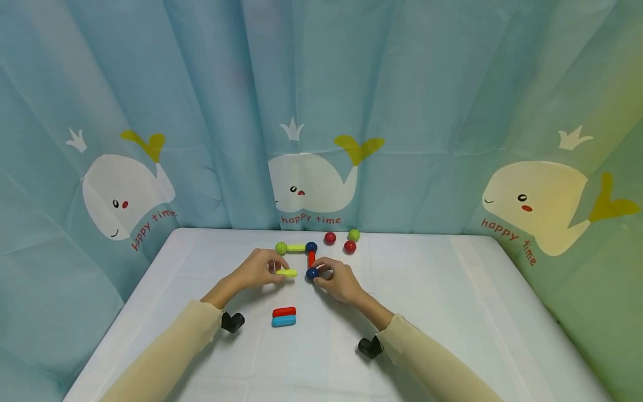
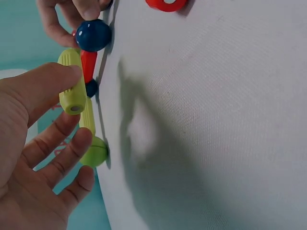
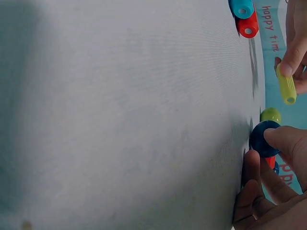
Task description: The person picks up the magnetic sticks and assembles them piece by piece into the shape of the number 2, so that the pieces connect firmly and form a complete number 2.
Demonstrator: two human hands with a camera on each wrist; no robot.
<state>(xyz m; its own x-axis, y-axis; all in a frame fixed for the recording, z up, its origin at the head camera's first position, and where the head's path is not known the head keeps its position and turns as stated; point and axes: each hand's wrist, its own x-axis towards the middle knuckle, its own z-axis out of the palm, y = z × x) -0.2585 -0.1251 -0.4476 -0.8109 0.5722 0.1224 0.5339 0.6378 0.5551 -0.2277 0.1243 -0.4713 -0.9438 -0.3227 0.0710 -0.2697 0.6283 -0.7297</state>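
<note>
Head view: a white, finely woven tabletop [image 1: 427, 324] spreads across the lower frame, a red bar [image 1: 284, 311] and a light-blue bar [image 1: 283, 321] lying side by side at lower centre. From beige sleeves [image 1: 171, 346] slanting inward, the left hand [image 1: 258, 269] pinches a ridged yellow rod [image 1: 288, 273] below mid-frame and the right hand [image 1: 341, 280] grips a glossy navy ball [image 1: 312, 274] — touching a red rod [image 1: 311, 259] — while round red balls [image 1: 330, 238] lie beyond, before a creased, whale-printed curtain [image 1: 427, 84].
</note>
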